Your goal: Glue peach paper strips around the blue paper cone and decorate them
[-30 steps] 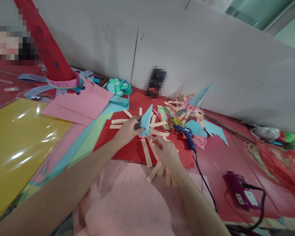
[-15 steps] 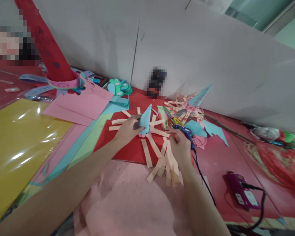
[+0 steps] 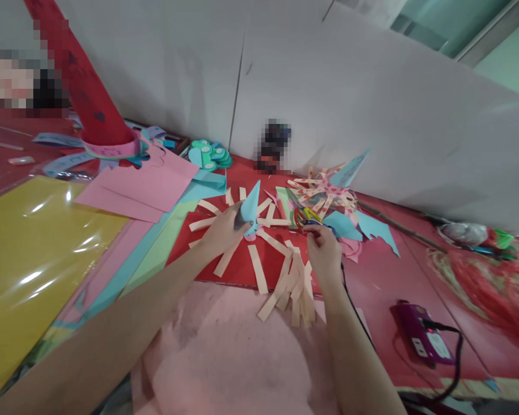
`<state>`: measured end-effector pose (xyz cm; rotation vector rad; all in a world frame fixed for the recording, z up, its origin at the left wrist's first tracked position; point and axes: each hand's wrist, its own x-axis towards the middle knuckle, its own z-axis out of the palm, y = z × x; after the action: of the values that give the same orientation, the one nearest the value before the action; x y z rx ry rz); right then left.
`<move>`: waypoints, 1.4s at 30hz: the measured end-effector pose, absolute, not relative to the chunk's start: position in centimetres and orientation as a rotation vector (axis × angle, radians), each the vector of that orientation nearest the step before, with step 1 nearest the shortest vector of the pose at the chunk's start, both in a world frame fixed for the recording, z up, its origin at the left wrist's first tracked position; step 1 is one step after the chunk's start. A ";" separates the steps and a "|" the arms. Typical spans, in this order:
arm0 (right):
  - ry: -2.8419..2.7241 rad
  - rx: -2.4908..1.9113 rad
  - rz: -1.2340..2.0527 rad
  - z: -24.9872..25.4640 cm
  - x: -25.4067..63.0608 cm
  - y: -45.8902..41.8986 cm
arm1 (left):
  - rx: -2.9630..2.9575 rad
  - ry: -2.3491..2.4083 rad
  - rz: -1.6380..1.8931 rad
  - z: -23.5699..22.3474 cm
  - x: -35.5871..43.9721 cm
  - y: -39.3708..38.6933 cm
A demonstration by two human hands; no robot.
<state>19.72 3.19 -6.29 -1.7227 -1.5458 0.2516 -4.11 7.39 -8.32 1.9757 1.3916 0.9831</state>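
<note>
A light-blue paper cone (image 3: pixel 251 203) stands tilted with pale paper strips (image 3: pixel 257 268) spreading around its base. My left hand (image 3: pixel 225 229) is closed round the lower part of the cone, thumb across its front. To the right, my right hand (image 3: pixel 324 249) has its fingers curled over a blue glue gun (image 3: pixel 313 221), hiding most of the gun. Red- and yellow-handled scissors (image 3: pixel 303 215) lie just beyond that hand. Below the cone is a red sheet (image 3: pixel 237 271), and a pile of loose pale strips (image 3: pixel 300 294) hangs over its front edge.
Pink sheets (image 3: pixel 138 190) and a yellow sheet (image 3: pixel 38 253) lie left. A red paper tube (image 3: pixel 97 104) rises behind them. A finished-looking cone with patterned strips (image 3: pixel 324 199) sits at the back. A purple power box (image 3: pixel 424 334) and red-and-yellow raffia (image 3: pixel 488 282) are right.
My right hand has moved right, off the strip ends and onto the glue gun. The cone in my left hand has shifted slightly left and turned, its strips lying differently.
</note>
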 end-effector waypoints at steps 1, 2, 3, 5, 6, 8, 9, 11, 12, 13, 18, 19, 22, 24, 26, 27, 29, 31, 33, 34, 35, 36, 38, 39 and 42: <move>-1.525 -1.742 0.178 -6.1 19.9 3.3 | 1.972 1.375 0.974 -8.3 -4.1 7.4; -1.489 -1.771 0.110 -6.0 20.2 3.3 | 1.960 1.362 0.984 -8.3 -4.1 7.4; -1.447 -1.811 0.058 -5.8 20.6 3.5 | 1.945 1.355 1.005 -8.2 -4.1 7.4; -1.367 -1.914 0.003 -5.7 21.5 3.7 | 1.919 1.373 1.051 -8.1 -4.2 7.4; -1.347 -1.964 -0.009 -5.7 22.0 3.9 | 1.905 1.389 1.064 -8.1 -4.2 7.4; -1.346 -2.040 -0.026 -6.1 23.1 4.2 | 1.880 1.413 1.066 -8.1 -4.3 7.4; -1.365 -2.078 -0.033 -6.5 23.7 4.3 | 1.869 1.416 1.058 -8.0 -4.2 7.4; -1.397 -2.170 -0.050 -7.2 24.6 4.5 | 1.858 1.426 1.022 -7.9 -4.2 7.3; -1.401 -2.215 -0.050 -7.5 25.0 4.6 | 1.857 1.439 0.996 -7.9 -4.2 7.2; -1.403 -2.253 -0.043 -7.9 25.2 4.7 | 1.858 1.450 0.970 -7.8 -4.1 7.2; -1.417 -2.416 0.119 -8.8 25.7 5.3 | 1.910 1.431 0.980 -7.6 -4.0 7.0; -1.421 -2.428 0.138 -8.9 25.7 5.3 | 1.931 1.420 0.993 -7.5 -4.0 7.0; -1.410 -2.431 0.143 -9.2 25.8 5.5 | 1.949 1.391 0.994 -7.4 -3.9 6.9; -1.386 -2.430 0.138 -9.3 25.9 5.6 | 1.926 1.379 0.993 -7.4 -3.9 6.9; -1.358 -2.421 0.127 -9.2 25.9 5.5 | 1.902 1.375 1.029 -7.4 -3.9 6.9; -1.348 -2.415 0.115 -9.1 25.9 5.5 | 1.889 1.375 1.055 -7.4 -4.0 6.9; -1.324 -2.369 0.076 -8.7 25.9 5.4 | 1.861 1.370 1.093 -7.6 -4.0 7.0; -1.284 -2.283 0.047 -8.1 25.5 5.2 | 1.841 1.363 1.096 -7.8 -4.1 7.2; -1.256 -2.194 0.077 -7.7 24.9 5.1 | 1.847 1.368 1.063 -8.0 -4.1 7.3; -1.264 -2.159 0.123 -7.5 24.5 5.1 | 1.855 1.374 1.045 -8.1 -4.1 7.4; -1.291 -2.131 0.189 -7.4 24.1 5.1 | 1.864 1.380 1.031 -8.1 -4.1 7.4; -1.327 -2.102 0.269 -7.3 23.5 5.1 | 1.872 1.387 1.023 -8.2 -4.1 7.5; -1.401 -2.039 0.447 -7.2 22.4 4.9 | 1.882 1.391 1.025 -8.2 -4.1 7.5; -1.425 -2.025 0.497 -7.2 21.8 4.8 | 1.890 1.383 1.029 -8.2 -4.1 7.5; -1.503 -2.055 0.459 -7.0 20.3 4.1 | 1.910 1.359 1.033 -8.2 -4.1 7.5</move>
<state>20.34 4.08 -7.00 -2.0554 -1.5025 0.4595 -4.06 7.48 -8.18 1.9097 1.3590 1.0331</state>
